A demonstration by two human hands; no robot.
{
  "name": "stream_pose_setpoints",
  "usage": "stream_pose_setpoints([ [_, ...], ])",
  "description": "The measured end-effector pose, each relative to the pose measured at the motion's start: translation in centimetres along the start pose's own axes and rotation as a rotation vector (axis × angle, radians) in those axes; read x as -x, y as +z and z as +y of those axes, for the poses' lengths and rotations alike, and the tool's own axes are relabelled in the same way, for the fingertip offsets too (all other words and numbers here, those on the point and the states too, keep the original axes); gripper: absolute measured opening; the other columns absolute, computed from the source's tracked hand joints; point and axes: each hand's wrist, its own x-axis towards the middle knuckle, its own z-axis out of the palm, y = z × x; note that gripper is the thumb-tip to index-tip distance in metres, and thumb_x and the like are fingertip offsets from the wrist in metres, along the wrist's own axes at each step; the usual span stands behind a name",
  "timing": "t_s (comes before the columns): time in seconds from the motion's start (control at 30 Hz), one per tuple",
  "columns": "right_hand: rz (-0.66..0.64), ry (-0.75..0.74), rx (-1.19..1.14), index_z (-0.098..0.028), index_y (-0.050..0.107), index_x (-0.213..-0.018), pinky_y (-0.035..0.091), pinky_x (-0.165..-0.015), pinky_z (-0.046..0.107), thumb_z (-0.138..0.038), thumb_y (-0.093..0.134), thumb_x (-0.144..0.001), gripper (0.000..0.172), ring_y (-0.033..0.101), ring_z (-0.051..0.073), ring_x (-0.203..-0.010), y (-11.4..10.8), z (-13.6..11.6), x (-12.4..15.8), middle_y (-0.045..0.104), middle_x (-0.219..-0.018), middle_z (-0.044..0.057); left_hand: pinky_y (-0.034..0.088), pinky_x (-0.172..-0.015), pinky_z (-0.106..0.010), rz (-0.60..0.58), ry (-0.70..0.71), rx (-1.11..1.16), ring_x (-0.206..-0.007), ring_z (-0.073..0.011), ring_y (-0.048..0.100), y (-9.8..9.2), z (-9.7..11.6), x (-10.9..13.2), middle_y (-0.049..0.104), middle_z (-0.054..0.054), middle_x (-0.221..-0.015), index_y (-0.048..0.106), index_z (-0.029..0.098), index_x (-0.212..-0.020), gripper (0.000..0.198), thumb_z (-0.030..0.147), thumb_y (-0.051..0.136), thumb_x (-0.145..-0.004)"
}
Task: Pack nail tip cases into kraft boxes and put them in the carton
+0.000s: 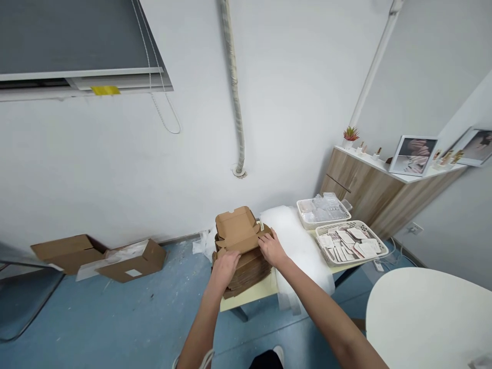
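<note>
Stack of flat cardboard boxes (249,277) is set at the tabletop (253,296) left edge. Left hand (225,267) is pressed flat on it; right hand (271,248) is closed on the folded box (235,225). The stack is best steadied and the flaps creased squarely.

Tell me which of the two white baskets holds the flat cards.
The nearer basket, closer to the camera; the farther basket behind it holds clear plastic pieces.

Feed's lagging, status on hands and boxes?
Left hand and right hand on the flat cardboard stack. Top box part folded. White padding beside, not blocking.
</note>
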Motion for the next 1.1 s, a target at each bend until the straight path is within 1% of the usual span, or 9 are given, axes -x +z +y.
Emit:
stream_pose_setpoints([
  [0.1,0.061,-0.028,0.05,-0.017,0.061,-0.089,0.04,-0.102,0.041,-0.005,0.045,-0.089,0.02,0.055,0.021,-0.094,-1.7,0.8,-1.5,0.065,-0.089,0.007,0.048,-0.079,-0.031,0.046,0.016,0.0,-0.096,-0.0221,0.066,-2.2,-0.1,-0.2,0.071,-0.007,-0.106,0.066,0.022,-0.107,0.029,0.024,0.039,-0.095],
  [0.23,0.158,-0.035,0.075,-0.018,0.058,-0.091,0.049,-0.082,0.032,-0.002,0.044,-0.088,0.022,0.052,0.021,-0.093,-5.0,2.4,-1.3,0.063,-0.093,0.007,0.045,-0.087,-0.036,0.153,0.056,-0.043,-0.102,-0.0249,0.064,-3.2,0.3,-0.7,0.072,-0.009,-0.11,0.067,0.02,-0.113,0.038,0.01,0.048,-0.082],
  [0.3,0.208,-0.037,0.075,-0.018,0.058,-0.091,0.049,-0.08,0.032,-0.001,0.041,-0.089,0.025,0.052,0.021,-0.093,-6.9,3.6,0.1,0.062,-0.093,0.008,0.044,-0.088,-0.038,0.231,0.11,-0.053,-0.102,-0.0259,0.062,-3.2,1.6,-1.2,0.072,-0.009,-0.109,0.066,0.021,-0.116,0.045,0.006,0.047,-0.078],
  [0.4,0.317,-0.017,0.095,-0.017,0.059,-0.094,0.048,-0.089,0.038,-0.001,0.036,-0.092,0.028,0.051,0.022,-0.103,-10.0,5.6,3.7,0.063,-0.103,0.01,0.042,-0.087,-0.041,0.346,0.229,-0.043,-0.1,-0.0262,0.06,-3.0,5.3,-2.2,0.072,-0.008,-0.111,0.065,0.021,-0.119,0.051,0.002,0.043,-0.077],
  [0.53,0.398,0.177,0.176,-0.016,0.062,-0.099,0.047,-0.094,0.038,-0.006,0.037,-0.094,0.028,0.048,0.024,-0.114,-14.0,8.8,11.4,0.063,-0.116,0.012,0.041,-0.085,-0.041,0.371,0.423,0.029,-0.099,-0.0261,0.058,-2.3,13.2,-4.0,0.071,-0.008,-0.116,0.063,0.02,-0.122,0.052,0.002,0.043,-0.079],
  [0.73,0.283,0.533,0.272,-0.02,0.064,-0.112,0.047,-0.095,0.037,-0.011,0.038,-0.096,0.032,0.051,0.022,-0.112,-20.1,12.1,27.3,0.066,-0.114,0.009,0.04,-0.089,-0.044,0.204,0.665,0.14,-0.105,-0.0289,0.054,0.9,28.1,-4.2,0.067,-0.007,-0.123,0.058,0.024,-0.13,0.053,0.005,0.041,-0.083],
  [0.83,0.286,0.703,0.364,-0.021,0.062,-0.119,0.047,-0.096,0.037,-0.01,0.035,-0.095,0.038,0.05,0.023,-0.116,-23.1,12.1,35.8,0.065,-0.12,0.009,0.04,-0.091,-0.045,0.157,0.79,0.206,-0.108,-0.0294,0.052,3.2,36.1,-2.4,0.066,-0.007,-0.126,0.056,0.024,-0.132,0.053,0.006,0.04,-0.084],
  [0.97,0.281,0.941,0.532,-0.019,0.058,-0.128,0.048,-0.093,0.042,-0.007,0.035,-0.092,0.043,0.048,0.028,-0.118,-26.3,10.4,46.4,0.058,-0.132,0.012,0.039,-0.093,-0.045,0.107,0.972,0.271,-0.109,-0.0286,0.052,6.1,45.9,1.4,0.065,-0.006,-0.128,0.055,0.024,-0.134,0.052,0.008,0.039,-0.088],
  [1.1,0.233,1.139,0.62,-0.018,0.055,-0.131,0.048,-0.09,0.046,-0.004,0.036,-0.089,0.048,0.047,0.031,-0.117,-27.3,7.8,55.4,0.054,-0.138,0.013,0.039,-0.094,-0.044,0.061,1.154,0.316,-0.111,-0.0273,0.054,9.4,53.2,5.4,0.064,-0.006,-0.129,0.055,0.025,-0.134,0.049,0.009,0.035,-0.092],
])
